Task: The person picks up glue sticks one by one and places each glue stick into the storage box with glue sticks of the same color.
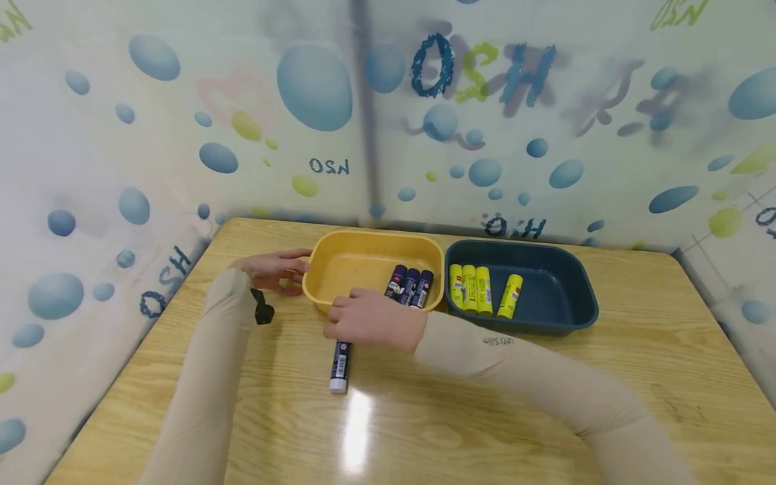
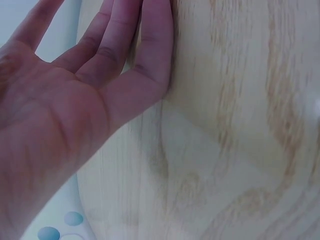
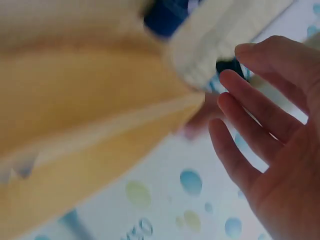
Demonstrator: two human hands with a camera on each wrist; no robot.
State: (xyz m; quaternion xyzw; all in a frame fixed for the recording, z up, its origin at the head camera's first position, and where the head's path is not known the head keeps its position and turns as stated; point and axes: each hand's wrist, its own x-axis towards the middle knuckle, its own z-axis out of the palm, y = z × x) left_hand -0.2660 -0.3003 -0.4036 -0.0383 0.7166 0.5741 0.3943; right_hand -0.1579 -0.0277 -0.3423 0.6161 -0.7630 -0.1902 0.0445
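My left hand (image 1: 275, 271) touches the left end of a yellow plastic basin (image 1: 374, 238); its fingers look mostly straight in the left wrist view. Three dark blue glue sticks (image 1: 412, 283) lie side by side at the basin's right end. My right hand (image 1: 370, 318) hovers at the basin's front rim and hides part of it. Its fingers (image 3: 255, 107) are loosely bent and apart, with nothing between them. Just below that hand, a dark blue glue stick with a white end (image 1: 339, 367) lies on the table, its upper end hidden.
A dark blue basin (image 1: 560, 296) stands right beside the yellow one. Several yellow glue sticks (image 1: 475, 289) lie in its left half. Both basins sit near the back of a wooden table (image 1: 461, 424), against a wall covering (image 1: 400, 148) with bubble prints.
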